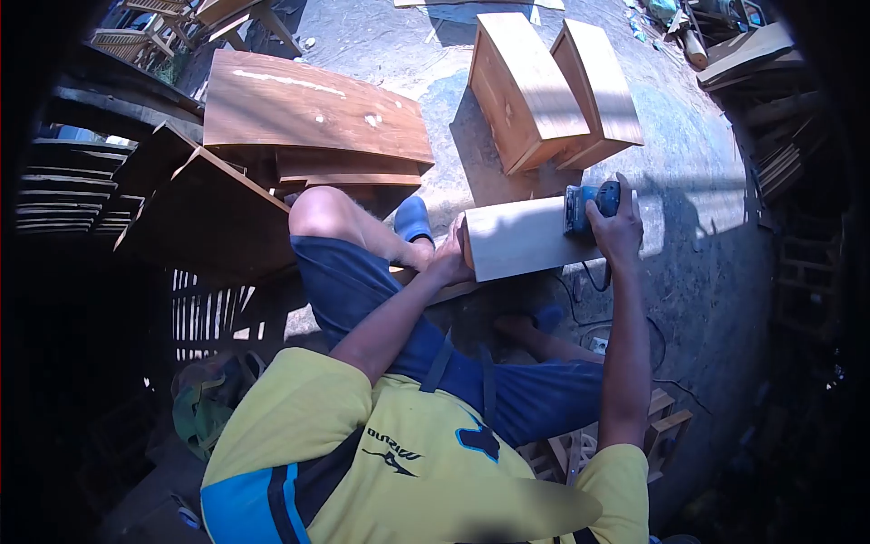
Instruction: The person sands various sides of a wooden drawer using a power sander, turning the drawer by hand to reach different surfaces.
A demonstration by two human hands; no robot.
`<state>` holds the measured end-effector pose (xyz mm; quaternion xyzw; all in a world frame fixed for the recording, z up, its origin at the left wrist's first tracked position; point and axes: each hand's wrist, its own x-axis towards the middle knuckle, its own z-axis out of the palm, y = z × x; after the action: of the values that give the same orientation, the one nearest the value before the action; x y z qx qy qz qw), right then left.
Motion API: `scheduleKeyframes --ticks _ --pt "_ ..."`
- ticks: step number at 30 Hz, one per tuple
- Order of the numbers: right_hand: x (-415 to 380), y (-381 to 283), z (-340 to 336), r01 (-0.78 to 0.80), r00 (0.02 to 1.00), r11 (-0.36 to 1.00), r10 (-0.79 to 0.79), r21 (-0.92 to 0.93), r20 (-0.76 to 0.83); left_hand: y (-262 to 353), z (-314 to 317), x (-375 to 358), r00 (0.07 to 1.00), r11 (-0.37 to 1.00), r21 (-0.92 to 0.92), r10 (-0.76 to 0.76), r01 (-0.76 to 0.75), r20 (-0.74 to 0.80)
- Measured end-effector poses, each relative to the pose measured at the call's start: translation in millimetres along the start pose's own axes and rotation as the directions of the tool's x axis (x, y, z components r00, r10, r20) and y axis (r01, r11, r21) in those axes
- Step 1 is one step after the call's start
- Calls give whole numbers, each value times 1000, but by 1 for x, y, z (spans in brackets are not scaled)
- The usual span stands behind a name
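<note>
My right hand (pixel 619 228) is wrapped round a blue electric sander (pixel 583 210), whose flat pad rests against the right part of a pale wooden drawer (pixel 518 239). A dark cord hangs from the sander and runs down to the ground. At the drawer's left end, my left hand (pixel 452 257) grips its edge, with some fingers hidden behind the wood. The drawer lies across in front of my knees, its broad light face turned up.
Two wooden drawers (pixel 530 91) stand on end on the concrete floor ahead. A reddish-brown wooden cabinet (pixel 317 109) lies to the left, beside a dark panel (pixel 213 213). Wood scraps (pixel 752 54) are piled at far right. The black cord (pixel 657 340) trails near my right arm.
</note>
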<state>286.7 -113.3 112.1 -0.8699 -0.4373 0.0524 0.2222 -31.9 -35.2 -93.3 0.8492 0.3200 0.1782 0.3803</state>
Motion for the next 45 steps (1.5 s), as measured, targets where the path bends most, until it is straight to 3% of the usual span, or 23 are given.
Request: scheduleKeyframes --ticks 10,11,12,14,16,17,19,21,24,25,28,29,31,32,33,34,35,38,39,40,42,45 --pt "-72 -146 45 125 977 989 -136 73 165 7 -3 0 999 1000 -1 -17 17 -48" --pt "-74 -151 48 177 962 981 -189 78 198 14 -12 1 1000 1000 -3 11 -11 -1" --pt "-75 -153 50 220 945 972 -232 77 230 35 -36 1 985 979 -159 -105 126 135" --pt "-71 -156 46 199 937 976 -217 91 274 19 -20 1 983 978 -145 -132 150 127" --pt "-61 -150 36 174 942 981 -192 90 274 -2 5 0 990 994 110 -43 29 136" --pt "-53 -141 32 153 951 985 -168 75 259 -4 8 -3 994 996 -2 -83 84 75" --pt "-35 -119 27 112 965 992 -121 53 232 1 1 -7 977 971 -128 -189 200 97" --pt "-17 -91 19 87 978 996 -90 24 187 4 -7 -8 955 959 -132 -221 249 197" --pt "11 -45 9 40 989 999 -38 -12 143 -41 22 -16 991 991 -118 -46 61 123" --pt "20 -29 5 32 994 999 -27 -39 110 -68 43 -18 986 952 -304 24 27 164" --pt "49 15 -12 -28 996 996 34 -86 79 -100 60 -25 975 931 -364 51 33 218" --pt "57 29 -18 -42 997 993 49 -109 65 -130 72 -29 956 981 -186 105 -55 273" --pt "76 57 -29 -83 995 986 91 -141 45 -127 68 -26 930 987 -1 151 -160 334" --pt "85 71 -34 -112 992 982 119 -149 40 -87 51 -21 957 981 -185 114 -65 267" --pt "93 87 -36 -108 993 987 112 -117 30 -85 48 -21 967 962 -273 90 -22 238" --pt "101 104 -32 -134 991 984 134 -121 -8 -84 47 -20 976 932 -362 65 15 209" --pt "104 107 -30 -166 986 979 165 -122 -19 -122 69 -24 977 927 -373 60 22 206" --pt "94 87 -33 -187 981 976 190 -112 24 -98 56 -22 992 996 15 86 -88 97" --pt "83 72 -34 -159 984 982 165 -100 63 -98 58 -22 999 992 -127 21 -15 46" --pt "74 67 -33 -69 993 993 77 -92 86 -94 55 -21 999 990 -143 13 -8 33" --pt "68 64 -39 -54 991 994 65 -97 120 -86 50 -17 1000 985 -175 -3 4 7" --pt "83 98 -48 -193 980 979 196 -68 30 -30 15 -9 988 984 131 110 -124 111"
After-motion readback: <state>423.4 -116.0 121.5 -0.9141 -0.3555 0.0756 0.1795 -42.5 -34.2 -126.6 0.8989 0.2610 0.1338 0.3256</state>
